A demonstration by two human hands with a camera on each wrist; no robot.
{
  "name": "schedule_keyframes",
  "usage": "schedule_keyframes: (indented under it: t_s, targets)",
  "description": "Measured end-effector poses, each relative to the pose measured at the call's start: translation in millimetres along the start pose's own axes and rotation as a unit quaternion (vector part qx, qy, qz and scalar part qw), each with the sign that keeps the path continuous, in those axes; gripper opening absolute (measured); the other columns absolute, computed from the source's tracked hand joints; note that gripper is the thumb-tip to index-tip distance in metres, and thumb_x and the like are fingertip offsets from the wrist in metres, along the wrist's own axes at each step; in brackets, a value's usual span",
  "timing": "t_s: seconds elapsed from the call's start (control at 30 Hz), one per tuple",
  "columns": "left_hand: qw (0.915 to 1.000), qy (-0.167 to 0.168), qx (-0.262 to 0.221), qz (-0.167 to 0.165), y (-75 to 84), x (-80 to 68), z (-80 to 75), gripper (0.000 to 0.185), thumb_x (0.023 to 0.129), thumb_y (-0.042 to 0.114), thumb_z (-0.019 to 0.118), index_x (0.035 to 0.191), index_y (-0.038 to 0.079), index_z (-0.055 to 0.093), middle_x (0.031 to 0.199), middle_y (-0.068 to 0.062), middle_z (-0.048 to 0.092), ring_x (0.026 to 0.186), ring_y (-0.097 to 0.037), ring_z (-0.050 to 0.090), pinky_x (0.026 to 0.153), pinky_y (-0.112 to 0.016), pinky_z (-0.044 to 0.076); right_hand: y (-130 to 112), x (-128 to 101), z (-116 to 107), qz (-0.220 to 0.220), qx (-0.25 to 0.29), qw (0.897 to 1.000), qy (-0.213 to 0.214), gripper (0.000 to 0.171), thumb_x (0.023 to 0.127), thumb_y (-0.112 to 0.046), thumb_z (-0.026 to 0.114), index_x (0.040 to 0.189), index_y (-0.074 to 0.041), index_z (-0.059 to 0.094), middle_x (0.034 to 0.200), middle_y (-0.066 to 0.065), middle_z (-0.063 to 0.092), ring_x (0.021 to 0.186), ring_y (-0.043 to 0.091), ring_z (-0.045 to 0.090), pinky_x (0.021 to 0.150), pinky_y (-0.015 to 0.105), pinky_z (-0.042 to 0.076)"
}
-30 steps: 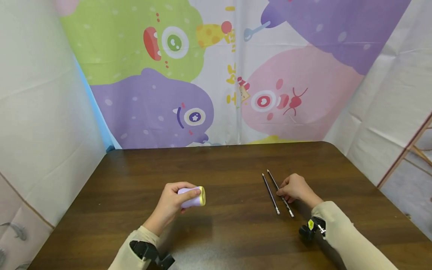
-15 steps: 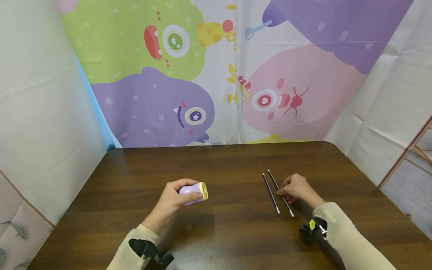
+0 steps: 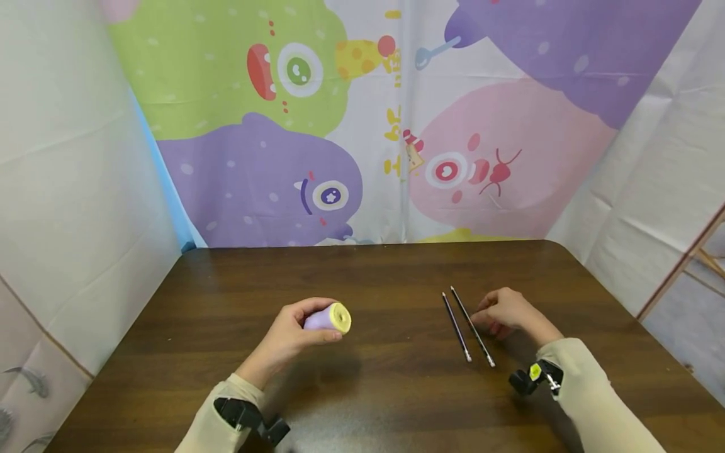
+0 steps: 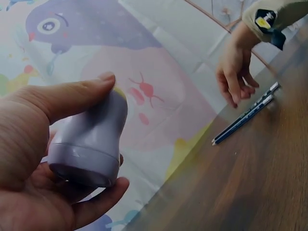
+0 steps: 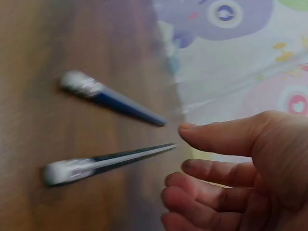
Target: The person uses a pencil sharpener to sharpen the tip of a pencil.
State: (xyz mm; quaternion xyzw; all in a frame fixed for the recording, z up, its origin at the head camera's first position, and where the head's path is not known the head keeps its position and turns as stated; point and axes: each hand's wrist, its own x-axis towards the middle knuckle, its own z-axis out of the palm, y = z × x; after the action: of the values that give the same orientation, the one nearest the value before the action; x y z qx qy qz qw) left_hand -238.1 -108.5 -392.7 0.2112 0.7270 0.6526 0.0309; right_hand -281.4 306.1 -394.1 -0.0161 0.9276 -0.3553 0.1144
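Note:
My left hand (image 3: 291,330) grips a lilac, waisted pencil sharpener (image 3: 320,320) above the table, its yellow end with a small central hole turned to the right. Seen from the left wrist, the thumb lies along the top of the lilac body (image 4: 89,144) and fingers wrap beneath. Two pencils with white eraser ends lie side by side on the table: a dark blue one (image 3: 456,327) on the left and a black one (image 3: 473,328) on the right. Just right of the black pencil is my right hand (image 3: 506,314), fingers loosely bent, thumb apart from them, holding nothing.
The brown wooden table (image 3: 385,390) reaches back to a cloth backdrop (image 3: 260,182) printed with cartoon monsters. White cloth (image 3: 73,157) hangs on both sides. A black camera mount (image 3: 249,418) sits on each wrist.
The right hand has let go of the black pencil and shifted slightly right. My left hand has turned the sharpener so its yellow end faces the head camera more.

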Motion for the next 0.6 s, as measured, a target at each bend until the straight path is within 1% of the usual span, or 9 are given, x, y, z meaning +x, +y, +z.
schedule_keyframes:
  t_s: [0.13, 0.3, 0.47, 0.6]
  targets:
    - [0.9998, -0.004, -0.005, 0.020, -6.8, 1.9, -1.6, 0.049, 0.074, -0.006, 0.082, 0.118, -0.011, 0.060, 0.107, -0.015, 0.067, 0.092, -0.018, 0.058, 0.080, -0.027, 0.048, -8, -3, -8, -0.020, -0.011, 1.000, -0.003, 0.041, 0.087, -0.024, 0.076, 0.112, 0.007, 0.065, 0.075, 0.009, 0.066, 0.060, 0.020, 0.064, 0.055, 0.038, 0.056]
    - [0.9996, 0.010, 0.003, 0.026, -19.7, 3.2, -2.5, 0.050, 0.074, -0.006, 0.083, 0.117, -0.010, 0.057, 0.110, -0.018, 0.068, 0.092, -0.015, 0.061, 0.082, -0.027, 0.048, -21, -6, -10, -0.046, 0.020, 0.999, 0.000, 0.039, 0.089, -0.024, 0.075, 0.112, 0.005, 0.066, 0.073, 0.006, 0.065, 0.059, 0.018, 0.062, 0.054, 0.036, 0.055]
    - [0.9989, 0.031, 0.025, 0.025, -30.9, 4.5, -0.6, 0.050, 0.074, -0.006, 0.083, 0.117, -0.007, 0.058, 0.111, -0.022, 0.068, 0.095, -0.018, 0.062, 0.086, -0.033, 0.048, -34, -11, -9, -0.084, 0.052, 0.995, -0.005, 0.039, 0.088, -0.024, 0.075, 0.113, 0.005, 0.066, 0.074, 0.005, 0.066, 0.060, 0.017, 0.061, 0.053, 0.032, 0.053]
    - [0.9981, 0.053, 0.029, 0.010, -40.9, 4.8, 0.2, 0.050, 0.073, -0.006, 0.083, 0.117, -0.005, 0.059, 0.111, -0.020, 0.068, 0.098, -0.020, 0.062, 0.088, -0.034, 0.047, -40, -13, -8, -0.111, 0.076, 0.991, -0.007, 0.039, 0.089, -0.021, 0.075, 0.114, 0.007, 0.065, 0.076, 0.007, 0.066, 0.061, 0.018, 0.062, 0.054, 0.032, 0.054]
